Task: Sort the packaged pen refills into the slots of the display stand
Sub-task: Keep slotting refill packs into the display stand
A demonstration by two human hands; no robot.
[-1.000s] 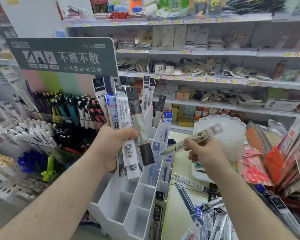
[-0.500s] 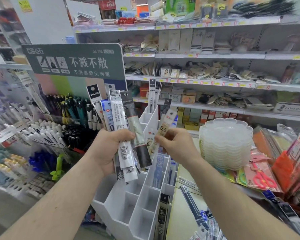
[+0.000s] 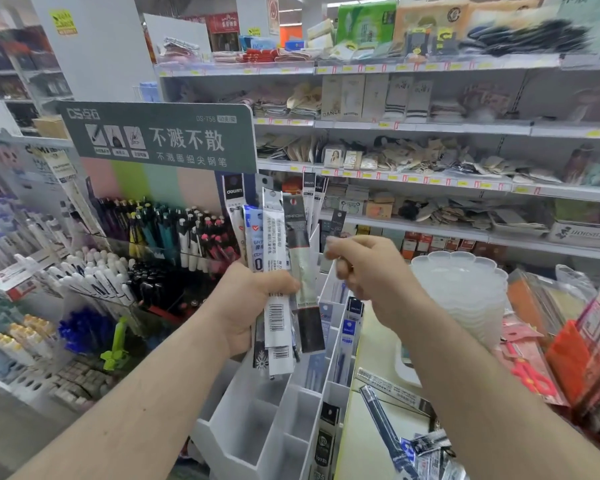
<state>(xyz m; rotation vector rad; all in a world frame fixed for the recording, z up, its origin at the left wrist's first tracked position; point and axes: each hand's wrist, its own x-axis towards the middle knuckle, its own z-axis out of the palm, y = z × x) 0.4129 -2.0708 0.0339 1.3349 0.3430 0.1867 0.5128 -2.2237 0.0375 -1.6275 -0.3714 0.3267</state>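
Your left hand (image 3: 246,303) gripped a fan of refill packs (image 3: 284,271); your right hand (image 3: 364,268), fingers curled, apparently held nothing. A few stand (image 3: 257,427) slots were filled; most sat empty, loose packs (image 3: 395,434) waiting.

A single wide-angle view looks out from the person's head, facing forward and tilted down over both forearms. The left hand (image 3: 246,303) and right hand (image 3: 371,271) sit close to the lens at mid-frame, above the white display stand (image 3: 257,427). Farther ahead, store shelves (image 3: 430,128) fill the upper half, bowed by the lens (edges blur somewhat). There is only this one view, so nothing overlaps with another.
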